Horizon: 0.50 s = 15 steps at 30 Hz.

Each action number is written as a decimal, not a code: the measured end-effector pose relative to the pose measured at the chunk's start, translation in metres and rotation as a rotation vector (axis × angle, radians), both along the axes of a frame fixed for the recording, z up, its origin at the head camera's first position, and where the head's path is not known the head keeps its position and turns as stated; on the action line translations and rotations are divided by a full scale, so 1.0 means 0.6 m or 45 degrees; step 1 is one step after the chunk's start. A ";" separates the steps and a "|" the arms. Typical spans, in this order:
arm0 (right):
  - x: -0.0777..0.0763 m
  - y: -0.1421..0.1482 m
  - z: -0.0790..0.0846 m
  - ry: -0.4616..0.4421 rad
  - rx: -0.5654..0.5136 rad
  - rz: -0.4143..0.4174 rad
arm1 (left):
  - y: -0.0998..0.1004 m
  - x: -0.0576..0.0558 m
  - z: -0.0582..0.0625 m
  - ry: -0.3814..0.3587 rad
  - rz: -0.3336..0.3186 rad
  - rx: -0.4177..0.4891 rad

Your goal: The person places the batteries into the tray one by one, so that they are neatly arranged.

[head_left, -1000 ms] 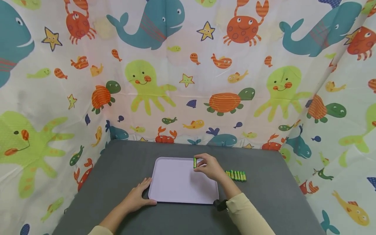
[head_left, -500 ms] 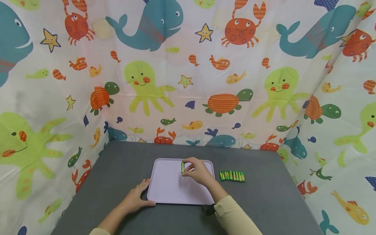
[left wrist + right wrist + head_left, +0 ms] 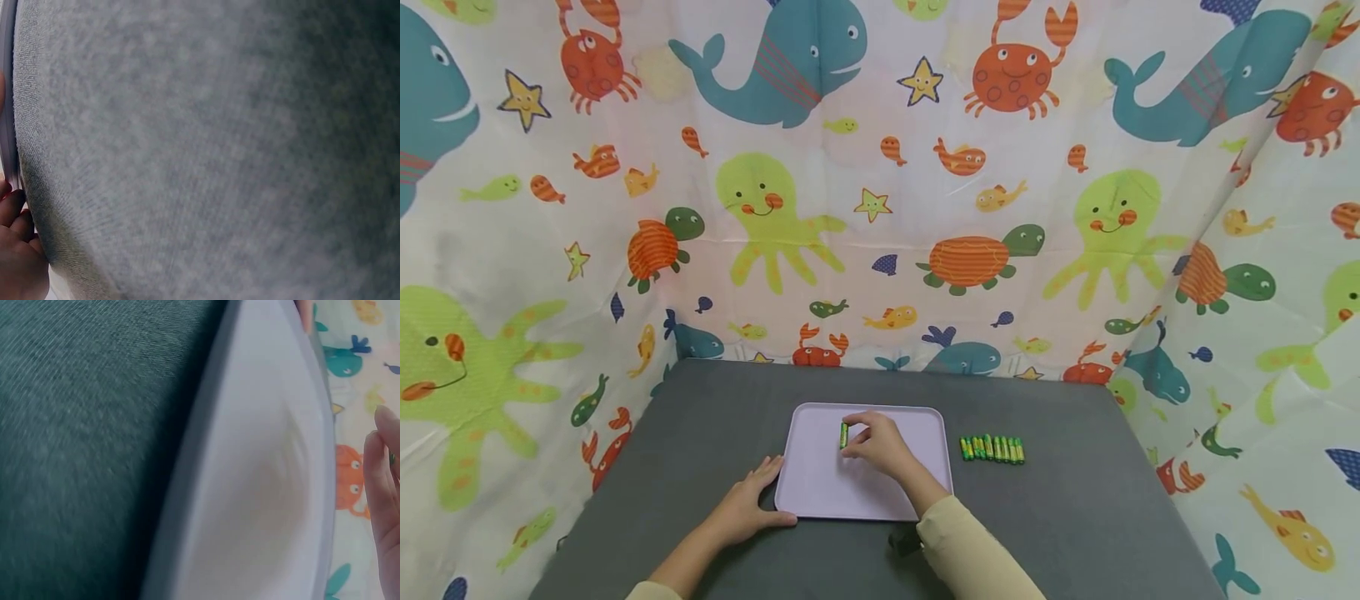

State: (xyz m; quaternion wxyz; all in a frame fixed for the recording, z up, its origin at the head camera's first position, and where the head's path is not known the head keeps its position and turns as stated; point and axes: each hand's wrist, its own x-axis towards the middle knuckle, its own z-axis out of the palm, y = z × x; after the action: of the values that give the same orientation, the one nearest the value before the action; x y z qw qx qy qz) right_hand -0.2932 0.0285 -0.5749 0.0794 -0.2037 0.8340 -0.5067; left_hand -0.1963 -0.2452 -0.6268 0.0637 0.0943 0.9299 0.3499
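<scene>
A pale lilac rectangular tray (image 3: 820, 492) lies on the grey table. Over its middle, my right hand (image 3: 882, 448) pinches a small green and yellow battery (image 3: 844, 435) by its ends between thumb and finger, the battery standing upright. Whether it touches the tray cannot be told. My left hand (image 3: 747, 502) rests at the tray's left edge, fingers straight and thumb spread along the near corner. In the left wrist view only part of the left hand (image 3: 19, 250) shows beside the rim. The right wrist view catches the right fingers (image 3: 384, 481) at its edge; the battery is mostly hidden there.
Right of the tray, several similar green batteries (image 3: 992, 450) stand side by side in a row on the grey table (image 3: 1075, 517). A cloth printed with sea animals (image 3: 880, 275) hangs behind and along both sides of the table.
My right hand has carried the battery leftward and slightly down, from the tray's right part to its middle. The left hand has stayed at the tray's edge.
</scene>
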 end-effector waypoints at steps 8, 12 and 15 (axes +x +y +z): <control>-0.002 -0.032 -0.032 -0.035 0.056 -0.033 | -0.002 0.001 0.000 0.000 0.003 -0.014; -0.001 -0.049 -0.046 -0.066 0.071 -0.051 | -0.002 0.003 0.003 -0.005 0.015 -0.020; 0.001 -0.058 -0.056 -0.089 0.102 -0.076 | 0.000 0.003 0.006 -0.021 0.012 -0.030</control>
State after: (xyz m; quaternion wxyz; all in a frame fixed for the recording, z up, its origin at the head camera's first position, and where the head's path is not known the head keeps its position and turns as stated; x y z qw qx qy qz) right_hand -0.2925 -0.0065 -0.6083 0.1016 -0.1576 0.8560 -0.4817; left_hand -0.1947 -0.2450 -0.6234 0.0706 0.0861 0.9338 0.3400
